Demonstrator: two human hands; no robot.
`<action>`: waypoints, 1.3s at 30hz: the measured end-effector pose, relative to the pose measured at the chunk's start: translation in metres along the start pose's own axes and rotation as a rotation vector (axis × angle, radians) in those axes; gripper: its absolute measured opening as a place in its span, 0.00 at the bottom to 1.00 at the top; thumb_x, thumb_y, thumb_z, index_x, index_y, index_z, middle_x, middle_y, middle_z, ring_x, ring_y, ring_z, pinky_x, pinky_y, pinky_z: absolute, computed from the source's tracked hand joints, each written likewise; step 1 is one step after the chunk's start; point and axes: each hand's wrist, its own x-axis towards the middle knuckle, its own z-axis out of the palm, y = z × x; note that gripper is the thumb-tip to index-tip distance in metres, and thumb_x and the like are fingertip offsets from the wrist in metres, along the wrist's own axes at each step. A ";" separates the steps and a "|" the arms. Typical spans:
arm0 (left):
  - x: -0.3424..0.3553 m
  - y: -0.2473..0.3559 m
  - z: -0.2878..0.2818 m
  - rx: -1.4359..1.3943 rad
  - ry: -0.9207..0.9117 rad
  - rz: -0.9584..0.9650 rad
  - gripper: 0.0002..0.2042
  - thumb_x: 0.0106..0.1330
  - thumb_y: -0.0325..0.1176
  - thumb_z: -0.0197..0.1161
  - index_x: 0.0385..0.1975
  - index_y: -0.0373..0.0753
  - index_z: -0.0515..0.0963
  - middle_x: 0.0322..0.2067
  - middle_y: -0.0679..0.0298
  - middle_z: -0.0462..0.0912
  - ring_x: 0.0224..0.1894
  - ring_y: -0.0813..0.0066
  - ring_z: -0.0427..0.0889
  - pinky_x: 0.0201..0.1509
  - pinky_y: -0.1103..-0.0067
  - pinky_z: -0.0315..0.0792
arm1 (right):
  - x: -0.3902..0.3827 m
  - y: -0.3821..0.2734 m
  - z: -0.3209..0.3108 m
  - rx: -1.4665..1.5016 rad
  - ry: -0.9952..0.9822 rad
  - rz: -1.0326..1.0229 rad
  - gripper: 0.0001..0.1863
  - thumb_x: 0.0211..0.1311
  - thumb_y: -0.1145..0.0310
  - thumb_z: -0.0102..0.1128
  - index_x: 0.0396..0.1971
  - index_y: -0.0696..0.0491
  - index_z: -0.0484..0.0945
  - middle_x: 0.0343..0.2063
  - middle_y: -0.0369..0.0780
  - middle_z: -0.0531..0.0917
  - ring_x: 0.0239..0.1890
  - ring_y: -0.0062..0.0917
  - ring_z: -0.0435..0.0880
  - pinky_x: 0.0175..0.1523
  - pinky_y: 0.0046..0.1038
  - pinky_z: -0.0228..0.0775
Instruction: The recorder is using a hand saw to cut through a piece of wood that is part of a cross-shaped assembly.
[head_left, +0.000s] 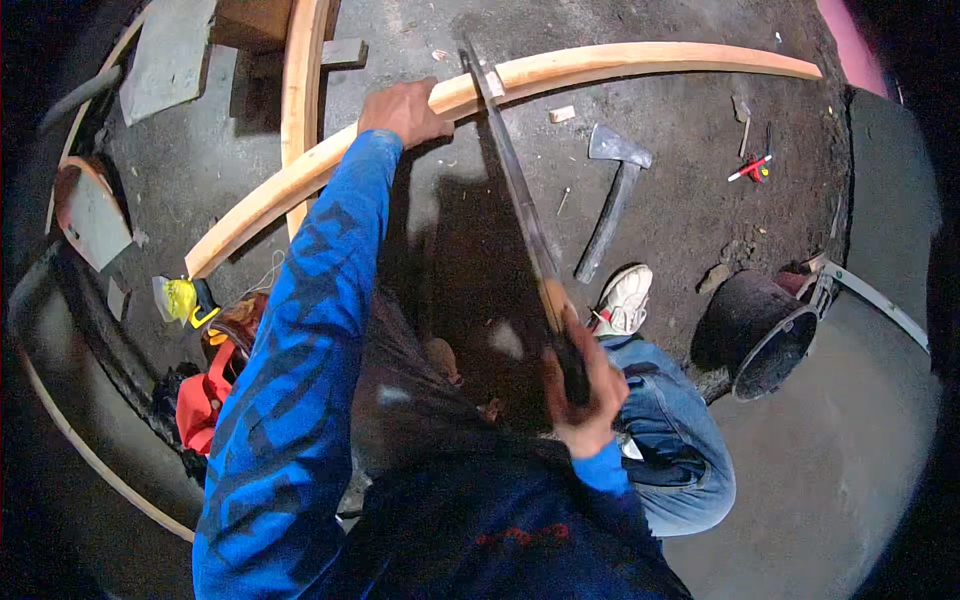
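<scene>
Hands both grasp: the left hand point(405, 112) clasps a long board point(620, 62) lying across a wooden beam point(301, 90); the right hand point(588, 388) grips a saw point(517, 185) by its handle, blade crossing the board. An axe point(618, 195) lies on the floor point(690, 220).

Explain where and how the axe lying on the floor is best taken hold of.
The axe is probably best gripped by the lower half of its dark handle, coming from the near side and closing across it from above. It lies on the floor with the handle's free end nearer the camera wearer and the bladed head farther away.
</scene>
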 end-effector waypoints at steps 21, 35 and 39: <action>-0.003 0.005 0.009 0.049 0.086 0.012 0.27 0.52 0.51 0.73 0.50 0.42 0.79 0.38 0.46 0.88 0.44 0.46 0.88 0.49 0.56 0.80 | 0.076 0.016 0.050 0.087 0.056 -0.002 0.24 0.62 0.74 0.69 0.58 0.61 0.79 0.48 0.50 0.88 0.46 0.34 0.92 0.49 0.29 0.80; -0.006 0.003 0.016 0.075 0.081 0.018 0.29 0.55 0.56 0.72 0.50 0.42 0.78 0.41 0.47 0.88 0.46 0.46 0.87 0.50 0.55 0.79 | 0.077 0.068 0.064 -0.062 0.009 -0.124 0.22 0.62 0.75 0.69 0.58 0.55 0.82 0.52 0.49 0.87 0.51 0.32 0.89 0.54 0.32 0.80; -0.006 0.003 0.023 0.070 0.137 0.042 0.29 0.55 0.56 0.72 0.50 0.42 0.78 0.41 0.46 0.88 0.46 0.46 0.87 0.50 0.55 0.79 | 0.073 0.064 0.014 -0.029 0.150 -0.096 0.20 0.62 0.75 0.69 0.55 0.56 0.83 0.50 0.46 0.88 0.48 0.27 0.89 0.53 0.28 0.79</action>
